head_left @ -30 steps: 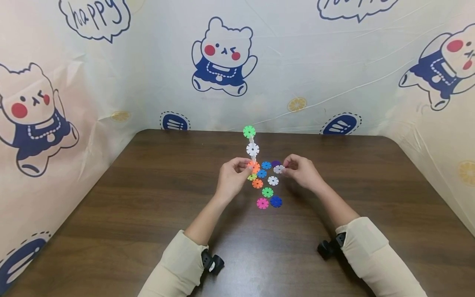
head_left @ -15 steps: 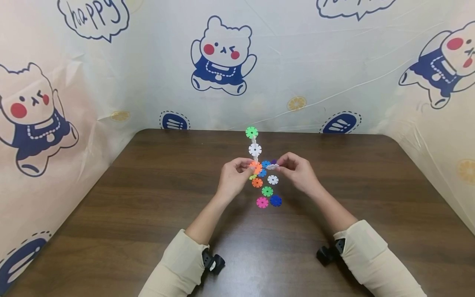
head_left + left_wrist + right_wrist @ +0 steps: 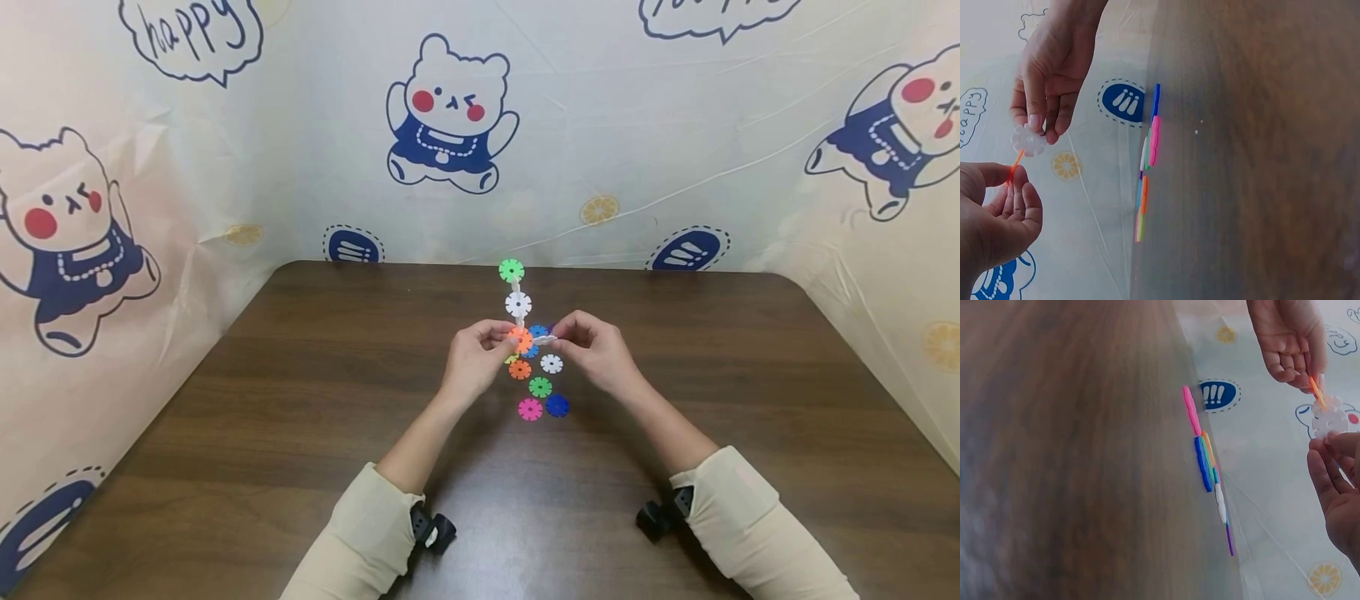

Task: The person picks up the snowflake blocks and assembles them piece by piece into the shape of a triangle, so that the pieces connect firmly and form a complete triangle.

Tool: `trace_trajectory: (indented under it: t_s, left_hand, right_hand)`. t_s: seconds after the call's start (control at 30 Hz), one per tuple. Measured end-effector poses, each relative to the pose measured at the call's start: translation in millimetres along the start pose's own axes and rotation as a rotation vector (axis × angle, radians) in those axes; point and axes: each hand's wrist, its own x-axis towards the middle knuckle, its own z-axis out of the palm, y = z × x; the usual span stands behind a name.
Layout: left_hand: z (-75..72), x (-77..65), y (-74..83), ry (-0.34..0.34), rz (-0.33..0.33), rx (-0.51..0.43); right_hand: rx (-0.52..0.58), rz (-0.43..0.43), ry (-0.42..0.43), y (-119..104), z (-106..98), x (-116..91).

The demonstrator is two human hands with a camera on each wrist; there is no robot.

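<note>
In the head view my left hand (image 3: 477,358) pinches an orange notched disc (image 3: 521,339) between thumb and fingers, held above the table. From it rises a linked chain with a white disc (image 3: 518,304) and, at the top, a green disc (image 3: 512,271). My right hand (image 3: 597,350) pinches another white disc (image 3: 544,340), turned nearly edge-on, against the right side of the orange one. The left wrist view has this white disc (image 3: 1029,140) meeting the orange disc's edge (image 3: 1016,165). How deep the slots engage is hard to tell.
Loose discs lie on the brown table (image 3: 300,433) below the hands: orange (image 3: 520,369), white (image 3: 551,363), green (image 3: 540,387), pink (image 3: 530,409) and dark blue (image 3: 557,406). Blue discs (image 3: 537,332) are partly covered behind the hands. A printed curtain (image 3: 315,125) surrounds the table's back and sides.
My right hand has moved left, turning its white disc from face-on to nearly edge-on and bringing it against the orange disc. My left hand and the chain have shifted slightly right.
</note>
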Motion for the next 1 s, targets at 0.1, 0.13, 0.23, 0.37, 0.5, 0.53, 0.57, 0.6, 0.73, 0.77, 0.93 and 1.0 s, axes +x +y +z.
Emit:
trace_trajectory:
  t_s: [0.1,0.13,0.23,0.37,0.5,0.53,0.57,0.6,0.73,0.77,0.93,1.0]
  left_hand:
    - [0.9,-0.3,0.5,0.0,-0.011,-0.004]
    - [1.3,-0.5,0.8,0.001,-0.015,-0.009]
    - [2.4,-0.7,1.1,0.007,-0.038,-0.026]
    - [3.1,-0.6,0.6,0.014,-0.073,-0.053]
    - [1.7,-1.0,0.8,0.02,-0.089,-0.071]
    - [1.2,-1.2,1.0,0.02,-0.093,-0.073]
    - [0.6,-1.3,1.3,0.018,-0.097,-0.079]
    - [0.3,-1.3,1.3,0.015,-0.102,-0.077]
    - [1.2,-0.2,0.7,-0.009,-0.119,-0.079]
    - [2.1,0.5,0.3,-0.013,-0.122,-0.082]
    - [3.2,1.7,0.2,-0.026,-0.147,-0.097]
    - [1.9,1.3,0.6,-0.033,-0.159,-0.105]
  right_hand:
    - [-0.024,-0.024,0.011,-14.4,2.2,-3.0]
    - [-0.032,-0.028,0.017,-16.3,2.8,-3.6]
    - [-0.04,-0.039,0.034,-20.3,4.5,-4.2]
    - [-0.027,-0.063,0.04,-19.3,6.2,-3.8]
    - [-0.003,-0.08,0.036,-16.8,8.3,-2.6]
    - [-0.001,-0.084,0.033,-16.5,8.9,-2.4]
    - [0.002,-0.085,0.034,-16.3,9.5,-2.3]
    - [-0.004,-0.086,0.036,-16.2,10.0,-2.3]
    - [-0.026,-0.099,0.054,-16.4,11.5,-3.1]
    - [-0.031,-0.103,0.06,-16.3,11.4,-3.0]
    - [-0.032,-0.12,0.06,2.1,11.1,1.7]
    - [-0.031,-0.102,0.039,11.9,10.1,4.2]
